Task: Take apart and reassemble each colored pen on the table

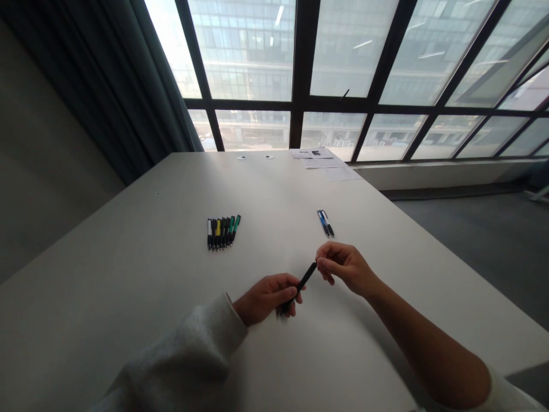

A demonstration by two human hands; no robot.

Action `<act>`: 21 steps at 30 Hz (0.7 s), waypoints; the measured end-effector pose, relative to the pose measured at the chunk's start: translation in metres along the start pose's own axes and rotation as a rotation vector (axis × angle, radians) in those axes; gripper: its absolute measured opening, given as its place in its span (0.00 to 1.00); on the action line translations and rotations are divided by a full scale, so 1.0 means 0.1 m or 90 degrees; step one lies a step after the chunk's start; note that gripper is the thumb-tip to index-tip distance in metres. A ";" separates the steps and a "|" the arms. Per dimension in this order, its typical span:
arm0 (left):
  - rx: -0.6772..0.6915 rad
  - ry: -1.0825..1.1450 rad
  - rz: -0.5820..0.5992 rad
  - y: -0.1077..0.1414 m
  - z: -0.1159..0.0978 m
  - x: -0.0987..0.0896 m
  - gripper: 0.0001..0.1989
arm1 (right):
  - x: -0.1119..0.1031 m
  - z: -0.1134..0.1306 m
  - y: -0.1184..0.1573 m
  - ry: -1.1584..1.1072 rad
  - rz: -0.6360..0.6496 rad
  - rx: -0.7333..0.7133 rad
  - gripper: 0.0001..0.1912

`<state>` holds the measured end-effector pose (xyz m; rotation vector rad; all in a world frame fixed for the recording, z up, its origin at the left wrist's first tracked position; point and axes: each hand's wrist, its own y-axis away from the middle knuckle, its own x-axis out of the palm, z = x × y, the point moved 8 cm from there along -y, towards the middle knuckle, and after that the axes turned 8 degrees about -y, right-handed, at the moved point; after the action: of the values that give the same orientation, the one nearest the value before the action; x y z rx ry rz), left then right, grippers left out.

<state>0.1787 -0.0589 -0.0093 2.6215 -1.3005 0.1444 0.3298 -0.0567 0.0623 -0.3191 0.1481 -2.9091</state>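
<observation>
Above the smooth white surface, the left hand, a soft grey sleeve at its wrist, has its grip closed round a slim black pen held aslant — the right hand pinches the upper end, grip narrow. Beyond, straight-barrelled clip pens lie in a tight row; a blue pen rests well apart.

The person's left forearm, sleeved to the wrist, reaches in from the lower left; the left hand has its thumb pressed against curled fingers. The right forearm is bare, the right hand higher, thumb and index pinched together.
</observation>
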 end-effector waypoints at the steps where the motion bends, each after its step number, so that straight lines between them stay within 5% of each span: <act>1: 0.000 -0.001 -0.001 0.00 0.00 0.00 0.21 | 0.00 0.00 0.00 0.003 0.000 0.003 0.09; 21: 0.028 -0.017 -0.029 0.00 -0.03 -0.05 0.19 | -0.01 -0.05 -0.01 0.003 -0.026 0.018 0.17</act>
<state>0.1761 -0.0543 -0.0071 2.6969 -1.2588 0.1333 0.3298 -0.0550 0.0570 -0.3144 0.1026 -2.9497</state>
